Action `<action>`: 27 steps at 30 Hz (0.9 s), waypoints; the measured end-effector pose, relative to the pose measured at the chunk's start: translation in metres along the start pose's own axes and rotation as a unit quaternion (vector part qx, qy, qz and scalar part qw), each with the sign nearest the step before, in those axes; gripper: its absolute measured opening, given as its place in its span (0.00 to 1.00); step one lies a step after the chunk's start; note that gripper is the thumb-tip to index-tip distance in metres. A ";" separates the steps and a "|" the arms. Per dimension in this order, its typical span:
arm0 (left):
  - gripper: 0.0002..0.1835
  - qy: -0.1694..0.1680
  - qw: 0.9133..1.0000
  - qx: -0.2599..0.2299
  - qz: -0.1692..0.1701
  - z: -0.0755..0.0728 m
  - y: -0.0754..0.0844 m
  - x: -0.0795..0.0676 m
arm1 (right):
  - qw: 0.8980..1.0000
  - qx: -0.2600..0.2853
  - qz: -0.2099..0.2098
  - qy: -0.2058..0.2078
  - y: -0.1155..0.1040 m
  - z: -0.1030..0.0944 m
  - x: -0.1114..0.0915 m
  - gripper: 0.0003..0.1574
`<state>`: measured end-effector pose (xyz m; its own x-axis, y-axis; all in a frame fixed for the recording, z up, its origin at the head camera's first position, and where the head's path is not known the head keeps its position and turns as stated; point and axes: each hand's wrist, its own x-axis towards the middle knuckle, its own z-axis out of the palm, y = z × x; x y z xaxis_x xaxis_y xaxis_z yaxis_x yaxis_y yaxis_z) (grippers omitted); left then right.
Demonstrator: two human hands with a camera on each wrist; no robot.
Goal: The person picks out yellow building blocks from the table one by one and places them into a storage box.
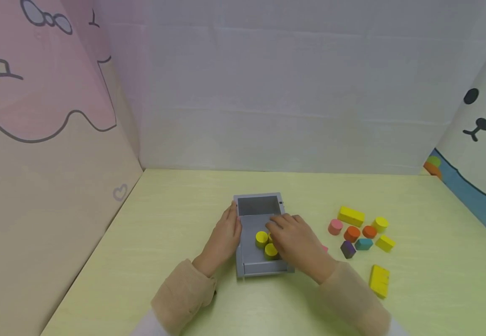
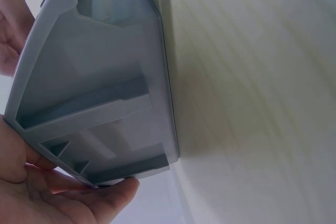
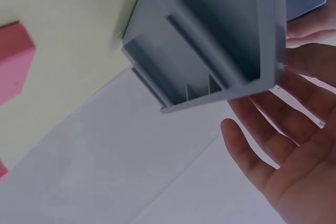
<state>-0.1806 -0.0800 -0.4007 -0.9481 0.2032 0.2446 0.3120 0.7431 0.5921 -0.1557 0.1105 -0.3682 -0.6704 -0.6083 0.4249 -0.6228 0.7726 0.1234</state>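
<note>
A grey rectangular box [image 1: 264, 268] stands on the table, with yellow cylinders [image 1: 261, 239] upright on its floor, one partly hidden by my right hand. My left hand [image 1: 225, 235] grips the box's left side, thumb at the rim and fingers along the outer wall. In the left wrist view its fingers [image 2: 113, 198] touch the ribbed wall's far end. Over the right rim reaches my right hand [image 1: 297, 242], fingers bent loosely above the cylinders. From the right wrist its palm shows bare and the fingers are apart; the wall hides some fingertips.
Right of the box lie loose blocks: yellow bars [image 1: 350, 216], a pink cylinder [image 1: 335, 227], red cylinders [image 1: 352, 234], a purple block [image 1: 348, 249] and a blue block [image 1: 364, 244]. A pink block [image 3: 13, 61] sits beside the right hand. Printed cloth walls surround the table.
</note>
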 end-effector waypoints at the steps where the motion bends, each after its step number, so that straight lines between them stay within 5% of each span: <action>1: 0.27 0.000 1.000 0.001 0.000 0.000 0.000 0.000 | 1.000 0.001 0.000 0.004 0.001 -0.002 -0.002 0.15; 27: 0.28 -0.009 1.000 -0.012 -0.014 0.000 0.001 -0.001 | 0.995 -0.001 0.092 0.036 0.052 -0.025 -0.071 0.20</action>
<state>-0.1795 -0.0798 -0.4005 -0.9575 0.1933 0.2139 0.2859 0.7333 0.6169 -0.1299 0.1983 -0.3701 -0.7424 -0.4410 0.5043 -0.4910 0.8703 0.0383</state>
